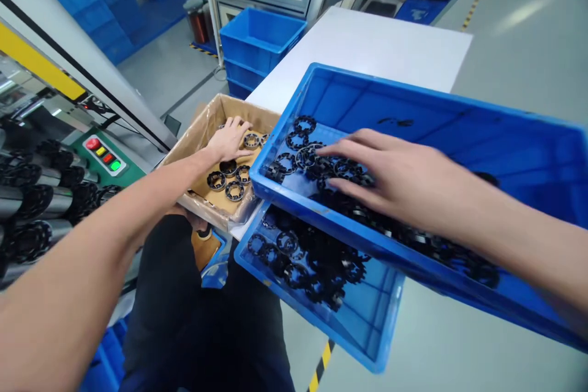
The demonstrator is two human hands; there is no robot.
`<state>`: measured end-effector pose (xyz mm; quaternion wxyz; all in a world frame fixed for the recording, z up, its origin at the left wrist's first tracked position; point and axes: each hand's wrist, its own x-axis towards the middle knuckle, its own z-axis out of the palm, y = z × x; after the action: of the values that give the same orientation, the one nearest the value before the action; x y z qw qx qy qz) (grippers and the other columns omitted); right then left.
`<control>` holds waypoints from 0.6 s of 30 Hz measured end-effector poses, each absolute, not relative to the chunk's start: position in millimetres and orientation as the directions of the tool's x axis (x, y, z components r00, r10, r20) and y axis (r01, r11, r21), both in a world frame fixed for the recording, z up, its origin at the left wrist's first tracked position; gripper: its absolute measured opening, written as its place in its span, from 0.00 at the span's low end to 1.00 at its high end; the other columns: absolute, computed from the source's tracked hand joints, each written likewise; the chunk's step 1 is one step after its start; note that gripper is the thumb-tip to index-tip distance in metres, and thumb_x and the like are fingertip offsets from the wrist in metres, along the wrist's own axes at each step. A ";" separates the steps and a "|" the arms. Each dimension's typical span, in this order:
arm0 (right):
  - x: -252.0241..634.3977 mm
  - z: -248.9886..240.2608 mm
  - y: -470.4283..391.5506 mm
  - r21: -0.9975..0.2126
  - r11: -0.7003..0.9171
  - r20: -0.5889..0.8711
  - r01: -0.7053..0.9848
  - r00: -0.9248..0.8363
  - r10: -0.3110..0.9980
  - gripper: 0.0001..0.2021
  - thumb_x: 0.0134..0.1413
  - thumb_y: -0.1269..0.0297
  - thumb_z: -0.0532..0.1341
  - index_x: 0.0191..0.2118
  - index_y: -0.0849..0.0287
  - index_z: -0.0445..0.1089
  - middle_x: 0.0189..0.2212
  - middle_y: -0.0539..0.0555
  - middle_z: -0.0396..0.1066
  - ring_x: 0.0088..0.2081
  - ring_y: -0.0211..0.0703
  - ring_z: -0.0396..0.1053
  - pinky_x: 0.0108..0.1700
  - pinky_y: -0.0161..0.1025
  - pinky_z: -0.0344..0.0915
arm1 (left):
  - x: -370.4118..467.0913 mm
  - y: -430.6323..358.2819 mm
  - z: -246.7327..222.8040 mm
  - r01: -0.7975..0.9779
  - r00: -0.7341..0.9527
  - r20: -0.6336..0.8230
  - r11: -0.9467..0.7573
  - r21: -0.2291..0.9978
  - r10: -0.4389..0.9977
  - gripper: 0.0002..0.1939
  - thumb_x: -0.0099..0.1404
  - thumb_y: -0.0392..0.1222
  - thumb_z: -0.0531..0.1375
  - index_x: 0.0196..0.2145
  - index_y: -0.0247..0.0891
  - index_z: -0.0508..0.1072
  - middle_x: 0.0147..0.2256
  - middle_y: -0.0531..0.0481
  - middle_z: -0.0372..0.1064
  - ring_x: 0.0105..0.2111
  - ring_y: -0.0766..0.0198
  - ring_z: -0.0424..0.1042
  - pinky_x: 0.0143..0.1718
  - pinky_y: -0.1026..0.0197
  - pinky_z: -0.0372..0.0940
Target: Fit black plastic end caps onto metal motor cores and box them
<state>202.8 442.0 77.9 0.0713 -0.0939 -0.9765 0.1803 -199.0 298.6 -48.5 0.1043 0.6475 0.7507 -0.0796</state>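
My left hand is over a plastic-lined cardboard box, its fingers spread. Several metal rings with black toothed inserts lie on the box's brown floor around it. My right hand reaches into the upper blue crate, thumb and fingers apart above a heap of black toothed rings. Its fingertips are close to a ring with a pale rim; whether they touch it I cannot tell. My right forearm and hand hide part of the heap.
A lower blue crate with more black rings juts out under the upper one. Behind is a white tabletop. Stacked blue bins stand past it. At left, a machine carries a button panel and metal cylinders.
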 end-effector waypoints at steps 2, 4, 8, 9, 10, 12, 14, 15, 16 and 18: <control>162.7 54.8 454.8 -0.281 0.915 -0.189 0.290 -0.951 0.243 0.37 0.77 0.51 0.76 0.84 0.51 0.75 0.77 0.69 0.70 0.65 0.75 0.82 0.71 0.69 0.81 | -195.8 312.5 -55.5 0.993 -0.108 -0.312 0.115 0.002 0.944 0.49 0.80 0.48 0.78 0.87 0.28 0.65 0.79 0.21 0.59 0.78 0.23 0.62 0.84 0.31 0.63; 138.1 35.8 456.5 -0.213 0.900 -0.412 0.381 -0.870 0.271 0.43 0.77 0.51 0.77 0.89 0.51 0.69 0.82 0.70 0.62 0.70 0.77 0.78 0.80 0.67 0.74 | -192.2 324.0 -68.9 0.999 0.018 -0.376 -0.006 0.032 0.926 0.45 0.83 0.43 0.75 0.87 0.28 0.65 0.80 0.24 0.59 0.78 0.27 0.64 0.85 0.34 0.61; 130.6 15.5 450.4 -0.150 0.909 -0.467 0.388 -0.838 0.281 0.37 0.86 0.56 0.67 0.91 0.53 0.64 0.81 0.68 0.62 0.67 0.73 0.75 0.81 0.64 0.70 | -187.5 339.1 -101.6 0.987 0.160 -0.390 -0.159 0.036 0.907 0.20 0.91 0.46 0.67 0.70 0.32 0.79 0.77 0.27 0.64 0.76 0.28 0.66 0.71 0.37 0.73; 132.2 12.9 449.8 -0.143 0.913 -0.454 0.383 -0.845 0.284 0.36 0.87 0.57 0.65 0.92 0.54 0.64 0.79 0.69 0.64 0.67 0.74 0.74 0.81 0.65 0.69 | -187.5 341.9 -108.4 0.986 0.163 -0.377 -0.168 0.020 0.912 0.18 0.92 0.47 0.65 0.69 0.34 0.80 0.77 0.28 0.64 0.75 0.28 0.67 0.67 0.37 0.74; 133.7 10.5 449.6 -0.139 0.913 -0.444 0.383 -0.848 0.289 0.37 0.87 0.58 0.63 0.92 0.54 0.63 0.77 0.70 0.64 0.66 0.74 0.73 0.81 0.65 0.69 | -188.1 344.4 -114.3 0.986 0.157 -0.364 -0.165 0.009 0.918 0.18 0.93 0.46 0.64 0.71 0.36 0.79 0.77 0.29 0.65 0.74 0.29 0.68 0.63 0.37 0.74; 134.9 5.2 449.6 -0.128 0.909 -0.425 0.397 -0.850 0.312 0.39 0.88 0.55 0.61 0.94 0.54 0.60 0.74 0.72 0.65 0.66 0.76 0.72 0.81 0.68 0.68 | -190.7 349.4 -122.5 0.987 0.157 -0.339 -0.161 0.018 0.927 0.25 0.93 0.44 0.62 0.81 0.40 0.73 0.76 0.32 0.66 0.73 0.33 0.70 0.59 0.38 0.74; 134.3 -0.5 450.3 -0.122 0.901 -0.403 0.416 -0.851 0.338 0.41 0.89 0.47 0.60 0.95 0.52 0.58 0.72 0.73 0.66 0.65 0.79 0.72 0.79 0.71 0.69 | -194.2 354.3 -126.4 0.982 0.191 -0.321 -0.181 0.060 0.928 0.33 0.93 0.43 0.65 0.87 0.39 0.66 0.75 0.32 0.67 0.72 0.36 0.71 0.60 0.39 0.73; 133.8 -2.8 451.3 -0.131 0.896 -0.389 0.424 -0.853 0.347 0.40 0.89 0.45 0.59 0.95 0.53 0.59 0.71 0.73 0.67 0.64 0.80 0.72 0.78 0.72 0.69 | -195.6 356.6 -127.0 0.976 0.215 -0.305 -0.193 0.099 0.928 0.34 0.92 0.45 0.66 0.87 0.36 0.66 0.74 0.32 0.68 0.71 0.36 0.71 0.62 0.40 0.72; 133.5 -4.2 452.9 -0.157 0.888 -0.375 0.432 -0.858 0.351 0.39 0.89 0.44 0.58 0.93 0.55 0.62 0.71 0.73 0.68 0.64 0.80 0.72 0.79 0.73 0.69 | -196.5 358.6 -126.6 0.970 0.232 -0.291 -0.198 0.142 0.928 0.34 0.92 0.48 0.67 0.85 0.32 0.67 0.74 0.32 0.70 0.71 0.36 0.71 0.65 0.40 0.71; 133.4 -3.1 458.6 -0.243 0.860 -0.343 0.449 -0.869 0.357 0.36 0.88 0.50 0.56 0.89 0.62 0.67 0.70 0.74 0.69 0.66 0.79 0.74 0.80 0.71 0.68 | -196.1 361.3 -123.7 0.961 0.233 -0.282 -0.175 0.216 0.931 0.32 0.92 0.52 0.68 0.80 0.26 0.71 0.72 0.30 0.72 0.70 0.36 0.71 0.69 0.42 0.69</control>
<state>133.4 458.6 -3.1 -0.1448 -0.2112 -0.9534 0.1597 -196.1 361.3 -123.7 0.1754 0.7654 0.6177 -0.0427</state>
